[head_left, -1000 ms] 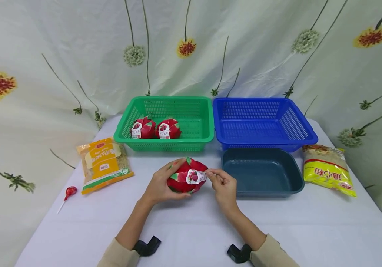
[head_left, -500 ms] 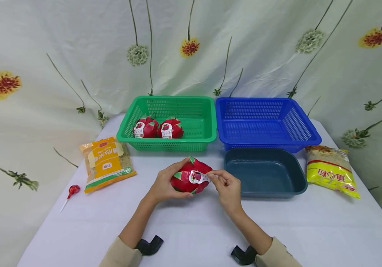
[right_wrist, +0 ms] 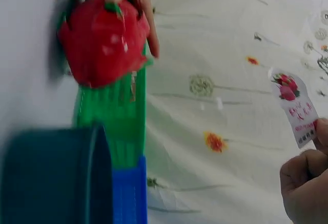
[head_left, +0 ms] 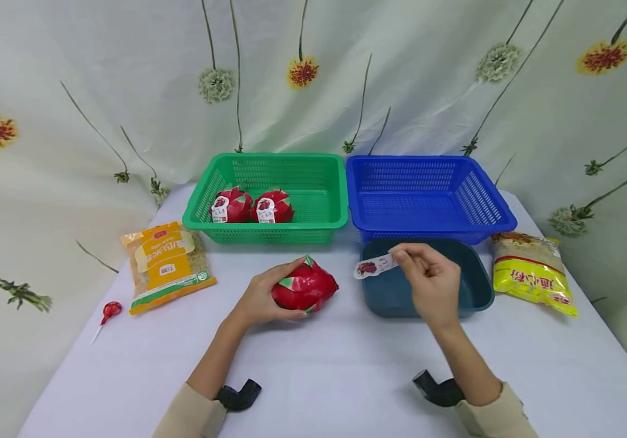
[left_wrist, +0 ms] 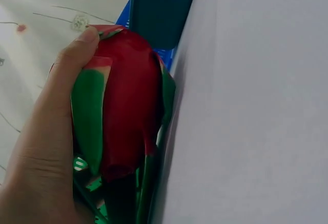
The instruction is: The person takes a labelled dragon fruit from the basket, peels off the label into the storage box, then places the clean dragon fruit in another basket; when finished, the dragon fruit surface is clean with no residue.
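My left hand (head_left: 263, 297) grips a red dragon fruit (head_left: 308, 288) with green scales, thumb and fingers around its left side, in front of the green basket. No label shows on the side of this fruit facing the head camera. My right hand (head_left: 435, 281) pinches one end of a white sticker (head_left: 374, 266) printed with a picture of the fruit. In the right wrist view the sticker (right_wrist: 295, 106) hangs clear of the fruit (right_wrist: 105, 42), between thumb and fingertip. Over the dark teal basin (head_left: 373, 304), the right hand covers part of its inside.
Two labelled dragon fruits (head_left: 273, 207) sit in the green basket (head_left: 313, 233). Beside it stands a blue basket (head_left: 433, 233), behind the basin. A yellow-orange bag (head_left: 166, 267) and a red lollipop (head_left: 110, 311) lie left; another yellow bag (head_left: 533, 277) lies right.
The sticker has come off the dragon fruit, and my right hand has moved right with it, over the basin. My left hand keeps holding the fruit in about the same place.
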Motion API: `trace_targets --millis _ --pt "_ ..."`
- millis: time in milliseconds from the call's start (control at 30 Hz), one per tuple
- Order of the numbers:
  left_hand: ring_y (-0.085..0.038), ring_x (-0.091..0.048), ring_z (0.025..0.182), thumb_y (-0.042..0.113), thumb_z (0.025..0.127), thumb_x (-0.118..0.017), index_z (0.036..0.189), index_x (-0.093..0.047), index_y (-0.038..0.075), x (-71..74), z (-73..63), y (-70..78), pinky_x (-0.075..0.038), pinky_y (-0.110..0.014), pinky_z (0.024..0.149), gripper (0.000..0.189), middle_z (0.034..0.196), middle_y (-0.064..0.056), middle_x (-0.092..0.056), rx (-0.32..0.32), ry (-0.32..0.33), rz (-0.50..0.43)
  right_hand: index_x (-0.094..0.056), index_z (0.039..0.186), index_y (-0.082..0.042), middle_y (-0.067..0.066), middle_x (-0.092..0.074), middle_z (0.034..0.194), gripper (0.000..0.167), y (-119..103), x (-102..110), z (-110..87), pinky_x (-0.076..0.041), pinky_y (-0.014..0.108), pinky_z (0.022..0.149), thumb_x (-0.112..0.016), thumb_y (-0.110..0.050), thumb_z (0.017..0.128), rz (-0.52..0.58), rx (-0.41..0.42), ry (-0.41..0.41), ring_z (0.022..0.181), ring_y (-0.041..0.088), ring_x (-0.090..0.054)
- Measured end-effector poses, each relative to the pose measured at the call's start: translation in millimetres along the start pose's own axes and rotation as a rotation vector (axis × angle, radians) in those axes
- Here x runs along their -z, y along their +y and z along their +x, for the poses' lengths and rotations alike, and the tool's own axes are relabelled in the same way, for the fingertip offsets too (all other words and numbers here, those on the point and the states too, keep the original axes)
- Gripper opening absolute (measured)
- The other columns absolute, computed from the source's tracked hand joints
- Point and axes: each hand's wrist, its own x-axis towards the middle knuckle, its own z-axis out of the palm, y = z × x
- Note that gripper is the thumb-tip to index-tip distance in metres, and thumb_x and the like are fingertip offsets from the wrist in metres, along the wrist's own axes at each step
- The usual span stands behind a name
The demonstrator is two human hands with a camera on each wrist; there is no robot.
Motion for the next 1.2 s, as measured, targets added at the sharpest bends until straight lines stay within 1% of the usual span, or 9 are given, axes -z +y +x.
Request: trace_targets --millis 100,200,267,300,467,567,667,800,1200 --pt "-0.020 -0.046 0.117 0.043 0.061 -0.084 0.140 -0.039 0.032 -0.3 0.2 1.6 -0.053 -0.035 0.074 0.092 0.132 0.003 -0.049 -0.004 -0.011 0.007 -0.070 0.091 0.000 -0.003 -0.029 0.051 0.010 18 39 14.2 -0.016 0.024 0.038 -0.063 -0.006 0.087 -0.161 -0.016 -0.093 0.043 0.008 -0.022" --pt "-0.019 -0.045 0.117 0.043 0.061 -0.084 0.140 -0.038 0.034 -2.1 1.3 3.5 -0.053 -0.035 0.075 0.092 0.132 0.004 -0.048 -0.002 -0.019 0.014 -0.070 0.092 -0.002 -0.003 -0.029 0.051 0.014 26 72 26.4 -0.018 0.027 0.039 -0.064 -0.015 0.087 -0.343 -0.096 -0.196 0.043 0.010 -0.024" --pt "-0.019 -0.045 0.118 0.043 0.061 -0.084 0.140 -0.038 0.034 -0.1 0.2 4.1 -0.053 -0.035 0.075 0.093 0.132 0.005 -0.048 0.004 -0.021 0.024 -0.070 0.093 -0.003 -0.003 -0.030 0.052 0.017 35 88 34.0 -0.020 0.026 0.039 -0.064 -0.017 0.088 -0.430 -0.152 -0.298 0.043 0.010 -0.026" --pt "-0.019 -0.045 0.118 0.043 0.061 -0.084 0.140 -0.037 0.035 0.6 -0.1 4.3 -0.053 -0.035 0.075 0.093 0.132 0.004 -0.048 0.007 -0.023 0.027 -0.069 0.093 -0.001 -0.001 -0.030 0.051 0.015 23 88 38.7 -0.021 0.027 0.038 -0.064 -0.015 0.088 -0.515 -0.188 -0.353 0.043 0.011 -0.026" --pt "-0.019 -0.044 0.118 0.043 0.061 -0.084 0.141 -0.036 0.036 1.4 -0.2 4.2 -0.053 -0.035 0.074 0.093 0.132 0.003 -0.047 0.030 -0.026 0.030 -0.069 0.095 -0.004 -0.002 -0.041 0.057 0.016 53 101 46.5 -0.029 0.023 0.042 -0.062 -0.016 0.089 -0.536 -0.342 -0.641 0.048 0.010 -0.036" --pt "-0.019 -0.044 0.118 0.044 0.061 -0.083 0.141 -0.035 0.038 0.2 -0.1 4.7 -0.053 -0.035 0.075 0.094 0.132 0.004 -0.047 0.042 -0.026 0.027 -0.068 0.095 -0.005 -0.004 -0.041 0.058 0.015 76 101 45.2 -0.031 0.024 0.047 -0.061 -0.017 0.090 -0.496 -0.405 -0.740 0.051 0.009 -0.036" --pt "-0.018 -0.044 0.118 0.045 0.060 -0.083 0.141 -0.035 0.039 -1.3 -0.8 4.9 -0.053 -0.034 0.075 0.094 0.132 0.005 -0.047 0.047 -0.026 0.028 -0.068 0.094 -0.005 -0.005 -0.031 0.055 0.016 95 100 42.4 -0.026 0.026 0.045 -0.060 -0.018 0.090 -0.483 -0.418 -0.786 0.047 0.008 -0.027" --pt "-0.018 -0.045 0.118 0.046 0.061 -0.083 0.141 -0.035 0.037 -2.6 -2.4 4.4 -0.053 -0.034 0.076 0.094 0.131 0.005 -0.048 0.042 -0.026 0.031 -0.068 0.091 -0.007 -0.008 -0.029 0.053 0.015 112 95 38.7 -0.024 0.025 0.046 -0.061 -0.020 0.090 -0.493 -0.421 -0.830 0.046 0.006 -0.024" --pt "-0.018 -0.045 0.118 0.045 0.061 -0.083 0.141 -0.035 0.038 -2.3 -1.1 5.6 -0.053 -0.034 0.075 0.094 0.131 0.004 -0.048 0.040 -0.020 0.031 -0.067 0.097 -0.006 -0.009 -0.028 0.051 0.015 124 90 33.7 -0.023 0.023 0.045 -0.064 -0.016 0.087 -0.628 -0.386 -0.877 0.046 0.006 -0.024"
